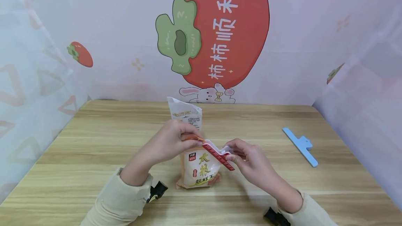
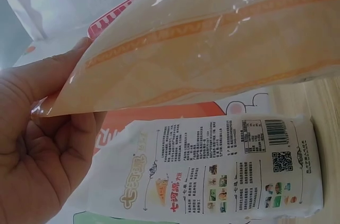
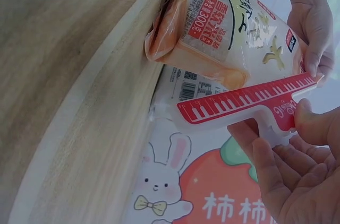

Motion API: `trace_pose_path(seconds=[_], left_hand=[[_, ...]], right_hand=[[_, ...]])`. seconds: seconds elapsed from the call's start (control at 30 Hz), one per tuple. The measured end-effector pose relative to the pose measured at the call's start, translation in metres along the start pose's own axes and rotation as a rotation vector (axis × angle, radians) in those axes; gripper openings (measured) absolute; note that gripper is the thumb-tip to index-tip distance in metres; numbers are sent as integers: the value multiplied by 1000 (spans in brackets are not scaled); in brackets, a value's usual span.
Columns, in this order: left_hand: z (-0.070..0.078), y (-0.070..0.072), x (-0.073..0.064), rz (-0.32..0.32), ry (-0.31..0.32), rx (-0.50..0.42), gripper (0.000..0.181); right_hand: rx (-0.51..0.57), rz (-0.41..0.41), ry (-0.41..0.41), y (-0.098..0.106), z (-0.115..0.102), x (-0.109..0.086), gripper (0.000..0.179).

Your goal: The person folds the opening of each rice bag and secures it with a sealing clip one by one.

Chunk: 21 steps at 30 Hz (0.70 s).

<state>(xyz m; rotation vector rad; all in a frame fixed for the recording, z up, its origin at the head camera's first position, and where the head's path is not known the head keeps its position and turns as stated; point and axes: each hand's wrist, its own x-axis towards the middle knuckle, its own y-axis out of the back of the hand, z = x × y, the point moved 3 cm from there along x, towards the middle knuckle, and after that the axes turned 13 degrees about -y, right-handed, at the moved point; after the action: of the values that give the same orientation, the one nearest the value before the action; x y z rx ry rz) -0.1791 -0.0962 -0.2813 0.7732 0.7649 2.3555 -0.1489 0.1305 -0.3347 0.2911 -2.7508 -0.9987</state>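
Note:
A clear and orange printed rice bag (image 1: 201,172) stands upright at the middle of the table. My left hand (image 1: 171,142) pinches its top corner between thumb and fingers; the left wrist view shows the plastic (image 2: 186,49) pulled taut from that pinch. My right hand (image 1: 251,159) grips the handle of a red-and-white bag clip (image 1: 221,158) with a piano-key pattern. Slanting across the bag's upper edge, the clip has one end right at my left fingertips. In the right wrist view the thumb presses the clip's red face (image 3: 249,99), with fingers behind its white handle.
Behind the rice bag stands a taller white printed bag (image 1: 188,112). A light blue bag clip (image 1: 301,145) lies on the right side of the wooden table (image 1: 110,156). Printed fabric (image 1: 125,27) closes off the back and both sides.

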Motion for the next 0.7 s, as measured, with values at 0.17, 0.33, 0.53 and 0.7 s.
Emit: trace_pose_path(seconds=[0.17,0.33,0.53,0.7], left_hand=[[-4,0,0,-1,9,-33,9],[-6,-1,1,10,19,-44,10],[-10,1,1,-10,-3,-132,14],[-11,4,1,-36,-23,-179,12]], right_hand=[[0,8,10,-1,0,1,18],[-7,25,36,-2,1,2,18],[-11,34,52,-2,0,2,18],[-13,29,43,-2,-2,2,18]])
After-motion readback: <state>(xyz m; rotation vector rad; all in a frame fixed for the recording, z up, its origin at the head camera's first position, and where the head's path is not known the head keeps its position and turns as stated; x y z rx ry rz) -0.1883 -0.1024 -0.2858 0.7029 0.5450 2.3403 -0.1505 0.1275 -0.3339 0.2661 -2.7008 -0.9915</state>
